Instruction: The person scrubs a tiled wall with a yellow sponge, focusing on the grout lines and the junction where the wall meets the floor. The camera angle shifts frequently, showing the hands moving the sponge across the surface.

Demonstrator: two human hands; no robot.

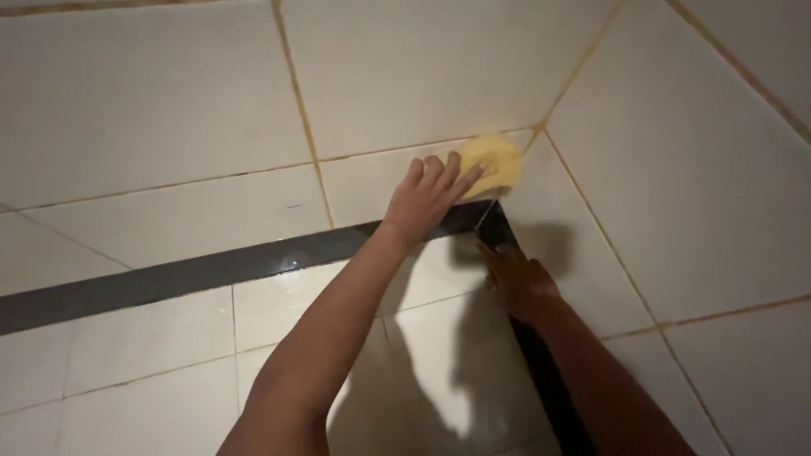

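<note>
Yellow sponge (492, 160), likely soft and light, was pressed into the tiled corner by the left hand (427, 198), fingers gripping its edge, while the right hand (517, 279) rested flat, holding nothing.

The light is dim and warm, coming from behind the viewer at about 7 o'clock. The left hand (429, 196) and its forearm are lit; the right hand (517, 283) lies in deep shadow. A soft arm shadow falls on the tiles (169, 101) at 5 o'clock. Faint glare shows on the dark strip (169, 277). The picture is soft and grainy, and lines bend slightly at the edges.
</note>
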